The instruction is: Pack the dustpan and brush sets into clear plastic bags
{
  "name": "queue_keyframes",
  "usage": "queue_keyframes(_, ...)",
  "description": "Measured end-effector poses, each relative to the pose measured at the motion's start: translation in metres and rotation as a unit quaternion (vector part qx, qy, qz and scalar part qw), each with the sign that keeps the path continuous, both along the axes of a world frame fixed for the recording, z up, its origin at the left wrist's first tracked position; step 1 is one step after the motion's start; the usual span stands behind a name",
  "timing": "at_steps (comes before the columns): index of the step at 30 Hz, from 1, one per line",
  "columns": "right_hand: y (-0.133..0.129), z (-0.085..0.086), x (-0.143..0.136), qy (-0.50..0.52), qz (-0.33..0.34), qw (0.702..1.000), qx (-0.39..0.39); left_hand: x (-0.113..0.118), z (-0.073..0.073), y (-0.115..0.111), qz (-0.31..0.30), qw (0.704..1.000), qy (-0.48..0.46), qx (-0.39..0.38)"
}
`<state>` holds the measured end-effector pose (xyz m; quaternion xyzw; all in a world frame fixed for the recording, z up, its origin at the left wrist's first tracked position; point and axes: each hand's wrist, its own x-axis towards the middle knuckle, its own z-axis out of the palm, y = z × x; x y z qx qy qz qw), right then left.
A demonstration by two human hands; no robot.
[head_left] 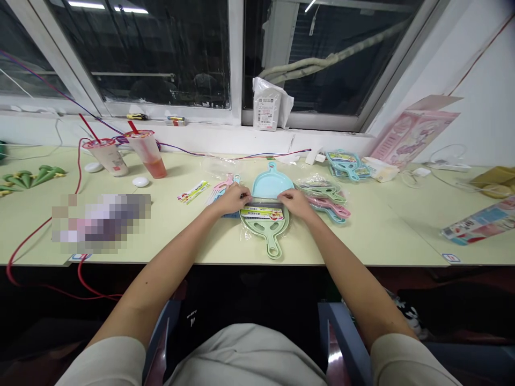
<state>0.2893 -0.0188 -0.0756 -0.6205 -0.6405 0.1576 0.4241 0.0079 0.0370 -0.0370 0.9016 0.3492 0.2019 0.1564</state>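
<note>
A light green dustpan (pixel 269 229) with a looped handle lies in a clear plastic bag (pixel 245 234), the handle toward me. A printed label card (pixel 263 214) sits across its upper part. My left hand (pixel 235 199) pinches the bag's upper left edge, and my right hand (pixel 296 202) pinches the upper right edge. Just beyond them is a light blue dustpan (pixel 272 182), its handle pointing away. Pink and blue small brushes (pixel 222 185) lie partly hidden behind my left hand. Beside my right hand are bagged green, pink and blue pieces (pixel 328 206).
Bagged blue sets (pixel 348 165) are piled at the back right. A loose label card (pixel 193 192) lies to the left. Two drink cups (pixel 147 155) with straws stand farther left, near a red cable (pixel 30 236). A pink box (pixel 414 134) leans by the wall.
</note>
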Motion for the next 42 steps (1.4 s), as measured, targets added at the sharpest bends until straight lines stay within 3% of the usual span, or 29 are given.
queue_keyframes(7, 0.003, -0.004, 0.003, -0.033, 0.006, 0.999, -0.012, 0.000, -0.003, -0.002, -0.005, 0.999, 0.009, 0.035)
queue_keyframes(20, -0.003, 0.003, -0.002, -0.039, -0.029, 0.998, -0.031, -0.011, 0.010, 0.004, 0.022, 0.998, 0.051, -0.018)
queue_keyframes(26, -0.003, -0.001, -0.003, -0.022, -0.038, 0.999, -0.026, -0.010, 0.005, 0.008, 0.118, 0.992, 0.038, -0.024)
queue_keyframes(31, 0.001, -0.008, 0.001, 0.083, -0.060, 0.994, -0.023, -0.011, -0.002, 0.014, 0.175, 0.983, 0.047, 0.010)
queue_keyframes(37, -0.001, -0.002, 0.000, 0.180, -0.048, 0.982, -0.026, -0.008, 0.004, 0.009, 0.173, 0.985, 0.010, 0.001)
queue_keyframes(42, -0.004, -0.002, -0.004, 0.171, -0.051, 0.984, 0.016, -0.009, 0.009, 0.004, 0.076, 0.994, -0.043, -0.063)
